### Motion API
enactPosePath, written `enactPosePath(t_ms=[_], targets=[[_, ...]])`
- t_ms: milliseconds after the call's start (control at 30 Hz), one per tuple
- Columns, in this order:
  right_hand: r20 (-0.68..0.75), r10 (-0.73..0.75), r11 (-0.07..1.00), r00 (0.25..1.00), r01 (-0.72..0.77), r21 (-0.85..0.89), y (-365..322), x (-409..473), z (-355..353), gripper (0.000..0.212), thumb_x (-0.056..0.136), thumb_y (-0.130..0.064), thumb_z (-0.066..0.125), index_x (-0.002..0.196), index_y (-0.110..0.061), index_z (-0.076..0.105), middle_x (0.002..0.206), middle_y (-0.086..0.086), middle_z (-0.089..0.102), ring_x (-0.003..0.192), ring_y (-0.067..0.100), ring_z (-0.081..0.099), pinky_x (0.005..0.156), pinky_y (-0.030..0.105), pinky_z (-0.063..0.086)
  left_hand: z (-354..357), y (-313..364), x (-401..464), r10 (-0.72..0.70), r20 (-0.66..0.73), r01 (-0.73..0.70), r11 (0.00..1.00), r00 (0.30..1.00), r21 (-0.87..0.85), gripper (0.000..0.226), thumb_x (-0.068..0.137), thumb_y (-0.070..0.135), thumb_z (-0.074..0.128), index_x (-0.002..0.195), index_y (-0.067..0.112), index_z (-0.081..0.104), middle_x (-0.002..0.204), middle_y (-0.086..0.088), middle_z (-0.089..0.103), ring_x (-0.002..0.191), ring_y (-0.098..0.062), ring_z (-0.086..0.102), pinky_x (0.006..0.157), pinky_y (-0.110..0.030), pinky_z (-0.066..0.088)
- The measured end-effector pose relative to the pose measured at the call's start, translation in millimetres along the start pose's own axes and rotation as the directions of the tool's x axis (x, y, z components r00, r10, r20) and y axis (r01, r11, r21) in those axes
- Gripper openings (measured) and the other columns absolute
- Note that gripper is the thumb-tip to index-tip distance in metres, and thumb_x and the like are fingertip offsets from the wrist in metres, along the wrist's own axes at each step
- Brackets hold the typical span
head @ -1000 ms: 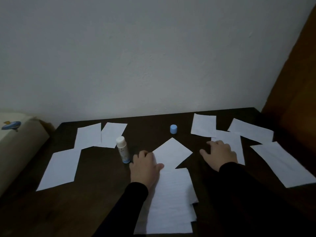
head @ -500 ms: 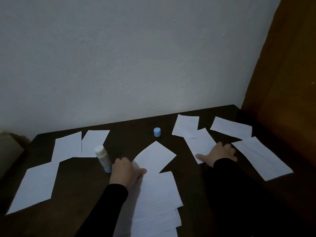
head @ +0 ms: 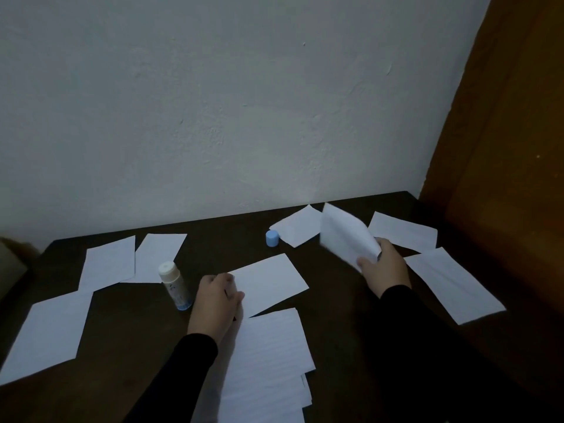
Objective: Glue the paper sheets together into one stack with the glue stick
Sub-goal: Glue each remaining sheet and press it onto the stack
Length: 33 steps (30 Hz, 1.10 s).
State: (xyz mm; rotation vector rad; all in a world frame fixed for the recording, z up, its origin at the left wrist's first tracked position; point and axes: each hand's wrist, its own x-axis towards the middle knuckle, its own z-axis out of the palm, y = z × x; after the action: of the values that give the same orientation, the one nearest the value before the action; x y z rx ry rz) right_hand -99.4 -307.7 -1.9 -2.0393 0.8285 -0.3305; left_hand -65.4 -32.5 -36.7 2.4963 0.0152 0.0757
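Observation:
My right hand [head: 383,270] pinches a white paper sheet [head: 345,235], lifted off the dark table and bent upward. My left hand [head: 216,303] rests on the near-left corner of another sheet [head: 271,282] lying flat at the table's middle. Just below that sheet a stack of sheets [head: 268,367] lies in front of me. The uncapped glue stick [head: 175,285] stands upright just left of my left hand. Its blue cap [head: 272,238] sits farther back on the table.
Loose sheets lie scattered on the dark wooden table [head: 128,346]: three at the left [head: 48,334], [head: 108,262], [head: 158,256], one at the back [head: 297,228], two at the right [head: 403,230], [head: 454,283]. A white wall stands behind; a brown wooden panel [head: 503,117] stands at the right.
My right hand has gripped the sheet it was pressing and lifted it off the table. The left hand stays by the middle sheet. The view has shifted to the right.

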Motion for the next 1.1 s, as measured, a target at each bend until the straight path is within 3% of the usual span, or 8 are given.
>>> enactPosePath(t_ms=[167,300,500,600,700,900,1000,1100], targets=[[-0.054,-0.220,0.965,0.974,0.225,0.132,-17.2,-16.0,-1.1,0.030,0.095,-0.021,0.058,0.123,-0.013,0.054,0.120,0.004,0.056,0.109,0.014,0.052,0.085,0.025,0.044,1.5,-2.5,-1.6,0.038,0.056,-0.037,0.999,0.998,-0.028,0.031,0.093,0.021,0.060,0.123,0.012,0.061,0.143,-0.010,0.040,0.127,-0.023,0.043,0.099,-0.025,0.035],[0.073,-0.378,0.911,0.923,0.357,0.205,-23.8,-27.7,3.2,0.021,0.096,-0.026,0.056,0.115,-0.017,0.057,0.108,-0.005,0.055,0.099,0.005,0.050,0.072,0.012,0.039,-4.1,5.2,-3.8,0.057,0.016,-0.055,0.996,0.998,-0.066,0.039,0.093,0.030,0.060,0.130,0.019,0.056,0.142,-0.001,0.041,0.125,-0.014,0.045,0.101,-0.022,0.033],[0.405,-0.400,0.877,0.822,0.215,0.429,-31.5,-43.7,22.6,0.013,0.096,-0.022,0.055,0.099,-0.033,0.059,0.097,-0.015,0.064,0.089,-0.008,0.059,0.066,0.012,0.048,-18.9,17.2,-5.9,0.028,0.159,0.047,0.891,0.987,-0.451,0.056,0.088,0.039,0.064,0.139,0.027,0.043,0.129,0.009,0.054,0.113,-0.014,0.055,0.092,-0.029,0.047],[0.514,-0.354,0.888,0.781,0.107,0.448,-32.5,-42.8,36.5,0.011,0.095,-0.023,0.056,0.100,-0.033,0.061,0.101,-0.012,0.066,0.097,0.002,0.061,0.074,0.018,0.049,-22.1,9.8,-8.0,0.000,0.205,0.120,0.812,0.979,-0.572,0.032,0.088,0.036,0.065,0.118,0.027,0.059,0.101,0.013,0.063,0.094,-0.006,0.059,0.076,-0.020,0.045],[0.494,-0.328,0.919,0.805,0.151,0.364,-31.0,-36.9,51.0,0.006,0.094,-0.027,0.060,0.099,-0.030,0.061,0.099,-0.012,0.065,0.097,0.006,0.060,0.079,0.022,0.049,-21.7,-0.2,-7.7,-0.072,0.175,0.161,0.808,0.982,-0.567,0.018,0.089,0.030,0.066,0.091,0.012,0.066,0.072,0.000,0.054,0.070,-0.016,0.052,0.068,-0.028,0.046],[0.425,-0.215,0.974,0.879,0.227,0.023,-26.3,-22.6,75.9,0.014,0.090,-0.034,0.065,0.096,-0.025,0.056,0.089,-0.010,0.057,0.081,0.003,0.052,0.065,0.017,0.038,-16.4,-6.3,-5.4,-0.171,0.173,0.230,0.877,0.970,-0.422,0.019,0.086,0.026,0.070,0.076,0.011,0.064,0.068,-0.002,0.061,0.064,-0.011,0.055,0.063,-0.023,0.047],[0.437,-0.218,0.964,0.873,0.263,-0.044,-24.5,-15.2,82.8,0.020,0.093,-0.035,0.061,0.107,-0.022,0.059,0.092,-0.010,0.056,0.086,0.005,0.052,0.075,0.020,0.042,-10.6,-7.7,-5.5,-0.183,0.125,0.217,0.898,0.975,-0.383,0.021,0.083,0.025,0.072,0.071,0.013,0.060,0.070,-0.003,0.064,0.065,-0.012,0.056,0.061,-0.021,0.045],[0.440,-0.201,0.940,0.875,0.299,-0.164,-23.1,-12.6,88.1,0.025,0.096,-0.037,0.055,0.115,-0.023,0.059,0.097,-0.009,0.056,0.099,0.011,0.054,0.097,0.035,0.045,-7.4,-9.7,-5.0,-0.194,0.098,0.217,0.909,0.976,-0.356,0.020,0.081,0.021,0.073,0.069,0.012,0.060,0.068,-0.001,0.062,0.065,-0.011,0.055,0.058,-0.019,0.043]])
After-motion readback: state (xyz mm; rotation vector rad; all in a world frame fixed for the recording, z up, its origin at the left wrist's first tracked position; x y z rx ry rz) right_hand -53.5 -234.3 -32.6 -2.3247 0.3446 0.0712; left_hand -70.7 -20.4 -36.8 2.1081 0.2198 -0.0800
